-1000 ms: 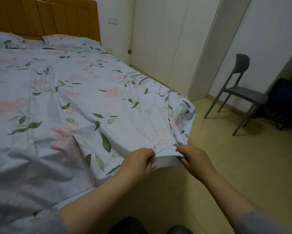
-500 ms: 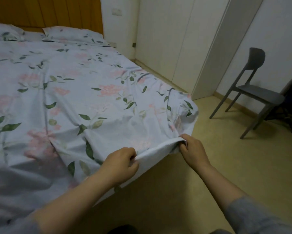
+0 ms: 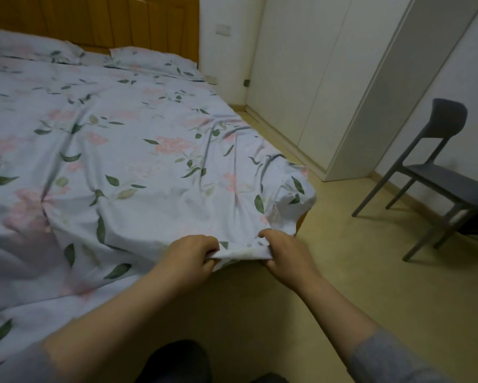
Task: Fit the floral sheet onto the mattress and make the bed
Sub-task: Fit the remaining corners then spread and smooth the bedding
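Both hands grasp the floral sheet's hem at the foot corner.
Left hand (image 3: 189, 257) and right hand (image 3: 283, 255) pinch floral sheet (image 3: 138, 167) between them; slack bunched beyond the right hand risks slipping off the corner.

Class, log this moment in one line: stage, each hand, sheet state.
stage: fitting floral sheet near foot corner | left hand: grips sheet edge | right hand: grips sheet edge | sheet state: spread, wrinkled, corner bunched
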The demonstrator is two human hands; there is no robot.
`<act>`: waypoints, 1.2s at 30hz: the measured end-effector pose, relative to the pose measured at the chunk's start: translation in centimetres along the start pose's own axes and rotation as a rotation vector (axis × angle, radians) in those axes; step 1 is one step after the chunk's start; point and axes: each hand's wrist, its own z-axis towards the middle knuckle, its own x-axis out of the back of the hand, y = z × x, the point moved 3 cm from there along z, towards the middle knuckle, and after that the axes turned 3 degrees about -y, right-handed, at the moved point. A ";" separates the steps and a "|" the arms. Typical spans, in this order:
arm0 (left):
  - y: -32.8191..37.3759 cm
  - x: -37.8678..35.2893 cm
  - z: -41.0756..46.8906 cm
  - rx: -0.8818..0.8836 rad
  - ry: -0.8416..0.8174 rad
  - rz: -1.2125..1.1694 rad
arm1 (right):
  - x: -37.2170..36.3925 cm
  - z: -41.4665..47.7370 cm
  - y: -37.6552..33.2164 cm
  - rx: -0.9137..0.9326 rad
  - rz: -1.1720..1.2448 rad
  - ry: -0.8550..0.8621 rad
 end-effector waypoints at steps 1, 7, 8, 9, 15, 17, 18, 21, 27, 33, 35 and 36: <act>0.3 0.1 0.2 0.011 0.015 -0.002 | 0.1 0.5 0.9 -0.022 -0.002 0.011; -1.5 -0.2 0.9 0.117 0.055 0.007 | -0.6 3.2 4.0 -0.128 0.032 0.028; -1.7 -0.5 1.0 0.130 0.037 0.021 | -0.9 3.5 4.2 -0.132 0.032 0.020; -1.9 -0.7 1.4 0.137 0.017 0.036 | -1.1 3.8 4.5 -0.131 0.042 0.015; -1.9 -1.8 2.5 0.135 -0.012 -0.002 | -1.0 4.9 3.4 -0.016 0.191 -0.009; -1.3 -2.3 2.7 0.119 -0.030 -0.029 | -0.6 5.1 2.9 0.006 0.239 -0.017; -0.9 -2.6 2.8 0.110 -0.042 -0.035 | -0.3 5.1 2.6 0.014 0.267 -0.023; 0.2 -2.5 3.4 0.106 -0.019 -0.059 | 0.5 5.6 1.9 0.032 0.282 -0.025; 0.6 -1.4 3.2 0.100 -0.002 -0.037 | 1.0 5.2 2.0 0.067 0.094 -0.107; 0.8 -2.4 2.8 0.129 -0.058 0.067 | 0.5 3.9 2.9 0.154 -0.008 -0.204; 1.1 -2.8 2.6 0.134 -0.055 0.081 | 0.3 3.4 3.6 0.181 -0.011 -0.204; 1.2 -2.9 2.5 0.142 -0.069 0.096 | 0.1 3.1 3.8 0.191 0.007 -0.205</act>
